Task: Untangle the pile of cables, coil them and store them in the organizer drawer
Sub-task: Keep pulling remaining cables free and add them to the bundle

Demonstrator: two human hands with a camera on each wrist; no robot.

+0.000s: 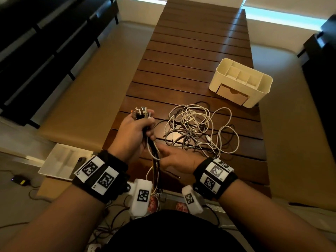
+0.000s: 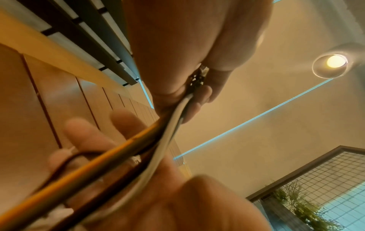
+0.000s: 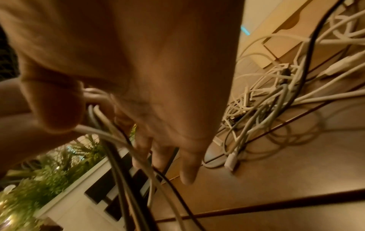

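Observation:
My left hand [image 1: 135, 130] grips a bundle of cables [image 1: 153, 153] just below their plug ends [image 1: 141, 112], which stick up above the fist. White, black and yellow strands hang down from it past the table's near edge. My right hand [image 1: 172, 158] reaches in from the right with fingers straight, touching the hanging strands [image 3: 122, 148]. A tangled pile of white and grey cables [image 1: 198, 128] lies on the table to the right. The cream organizer [image 1: 241, 82] stands at the right edge, its wooden drawer [image 1: 231, 94] closed.
The slatted dark wood table [image 1: 196, 51] runs away from me. A white tray [image 1: 61, 161] with a dark object sits on the floor at left, with loose wires and a small device [image 1: 20, 180] nearby. Dark benches line the far left.

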